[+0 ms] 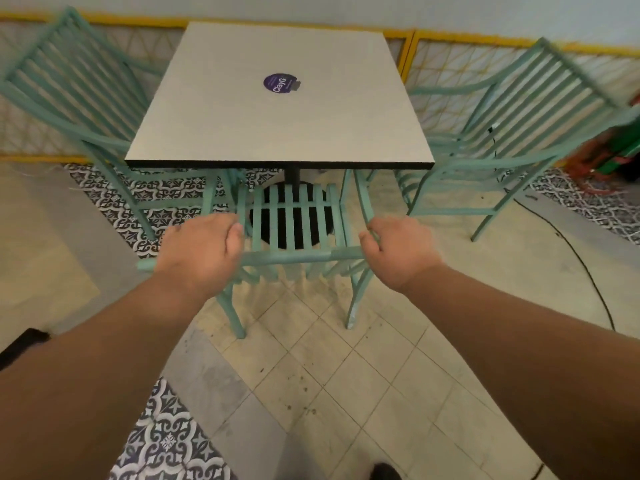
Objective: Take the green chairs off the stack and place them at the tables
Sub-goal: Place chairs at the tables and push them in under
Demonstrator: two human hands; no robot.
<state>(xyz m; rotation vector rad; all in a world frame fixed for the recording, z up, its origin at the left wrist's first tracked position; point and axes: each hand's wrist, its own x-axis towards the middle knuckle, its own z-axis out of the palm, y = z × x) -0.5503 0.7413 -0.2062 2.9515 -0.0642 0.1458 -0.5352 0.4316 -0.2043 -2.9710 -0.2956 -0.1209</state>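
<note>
Nearest, at the bottom edge, the dark toe of a shoe (385, 472) shows on the tiled floor (346, 393), where plain cream tiles meet a patch of black-and-white patterned ones. Two bare forearms reach forward from either side. The left grip (201, 247) is curled over the left end of the top rail of the green chair (294, 255), thumb toward the seat. The right grip (398, 251) holds the right end of the same rail, and its fingers seem to wrap the corner where rail meets side post, though blur makes that hard to settle. So both are closed on the chair.

This chair stands on the cream tiles with its back to the person. Its slatted seat reaches forward to the near edge of the surface (242, 98), a pale square top with a dark rim on a black pedestal. A round purple sticker (280, 83) lies on the top, toward its far side.

Two more green chairs flank it: a left chair (79, 91) and a right chair (519, 116), each facing inward. A black cable (585, 268) trails over the floor on the right. Beyond runs a yellow-framed fence (450, 64).
</note>
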